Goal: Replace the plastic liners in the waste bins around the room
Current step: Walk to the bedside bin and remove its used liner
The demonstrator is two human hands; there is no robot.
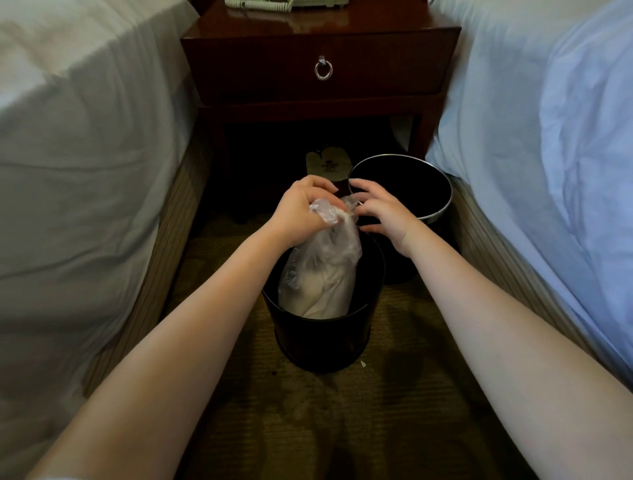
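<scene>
Here, at the centre: left hand (305,207) fisted round the gathered neck of a clear plastic bag (320,274), crumpled film bulging out between the fingers. Just to its right, right hand (382,219) with fingers bent and fanned, tips at the same twisted neck; impossible to tell whether pinching the film or only touching it. Both bare forearms reaching in from the lower corners.

Below the hands, the bag hanging down into a black bin (322,337), its lower half inside the bin, something pale and lumpy showing through the film. Bin upright on dark brownish carpet (308,431), a tiny white scrap (363,364) just beside its base.

Behind and to the right, a second bin (442,210) with a shiny metal rim, dark inside, close against the right bed (548,144) in pale blue sheets. Opposite, the left bed (75,164) in white. Between the beds, a dark wooden nightstand (274,58) with a ring pull (323,70) on its drawer and a pale telephone (260,4) on top. Underneath, in shadow, a pale object (325,166), not clear enough to name.
</scene>
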